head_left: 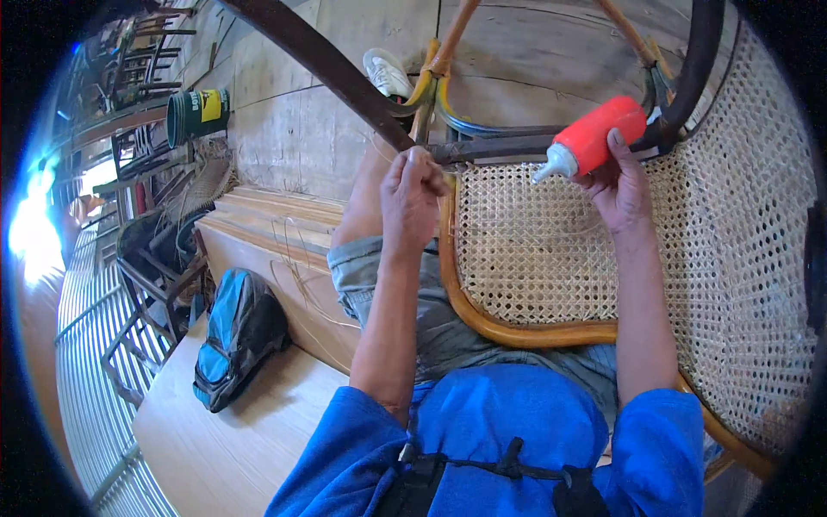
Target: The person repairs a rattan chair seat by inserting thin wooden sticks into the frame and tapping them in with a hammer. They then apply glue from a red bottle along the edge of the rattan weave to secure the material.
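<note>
My right hand [622, 185] grips a red squeeze bottle [607, 129] with a whitish nozzle, tilted so its tip points down and left over the woven cane seat [534, 241]. The seat belongs to a rattan chair with a brown bent frame [534, 333]. My left hand [415, 194] is closed, its fingers pinched together at the dark chair rail [345, 69], beside the seat's left edge. What those fingers hold, if anything, is too small to make out; a thin strand shows near them.
The chair's woven back [749, 215] rises on the right. To the left stand stacked wooden boards [267, 220], a blue and black backpack [237, 336] on a light wooden panel [198, 439], and a green bucket [185, 121]. Dark furniture frames [155, 293] crowd the far left. Loose cane strands hang over the boards.
</note>
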{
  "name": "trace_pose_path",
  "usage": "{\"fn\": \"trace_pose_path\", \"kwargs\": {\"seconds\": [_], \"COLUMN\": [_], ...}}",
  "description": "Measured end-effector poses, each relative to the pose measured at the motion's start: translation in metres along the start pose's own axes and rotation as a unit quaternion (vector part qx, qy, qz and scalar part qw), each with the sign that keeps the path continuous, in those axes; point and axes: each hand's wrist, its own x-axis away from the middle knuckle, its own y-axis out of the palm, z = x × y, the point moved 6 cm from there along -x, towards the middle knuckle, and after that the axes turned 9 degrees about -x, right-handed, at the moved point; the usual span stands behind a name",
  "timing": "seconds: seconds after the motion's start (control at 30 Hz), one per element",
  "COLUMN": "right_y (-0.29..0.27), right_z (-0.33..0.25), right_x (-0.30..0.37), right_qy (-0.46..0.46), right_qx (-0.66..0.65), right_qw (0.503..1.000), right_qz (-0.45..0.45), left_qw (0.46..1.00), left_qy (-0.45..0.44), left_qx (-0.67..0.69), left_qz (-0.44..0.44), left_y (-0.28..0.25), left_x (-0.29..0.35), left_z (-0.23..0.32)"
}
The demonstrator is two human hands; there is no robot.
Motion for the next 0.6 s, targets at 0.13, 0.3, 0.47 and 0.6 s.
{"fn": "trace_pose_path", "kwargs": {"seconds": [0.13,0.3,0.47,0.6], "right_y": [0.002,0.002,-0.003,-0.003], "right_z": [0.001,-0.002,0.0,0.005], "right_x": [0.002,0.003,0.0,0.001], "right_qy": [0.001,0.015,0.005,0.003], "right_qx": [-0.012,-0.053,-0.023,-0.027], "right_qw": [1.0,0.998,1.0,1.0], "right_qz": [-0.002,-0.012,0.008,0.012], "left_qw": [0.81,0.756,0.645,0.594], "left_qy": [0.296,-0.049,0.004,0.078], "left_qx": [-0.502,-0.605,-0.729,-0.786], "left_qz": [-0.071,-0.244,-0.231,-0.155], "left_y": [0.059,0.085,0.033,-0.001], "left_x": [-0.013,-0.019,-0.012,-0.007], "left_z": [0.017,-0.031,-0.006,-0.016]}}
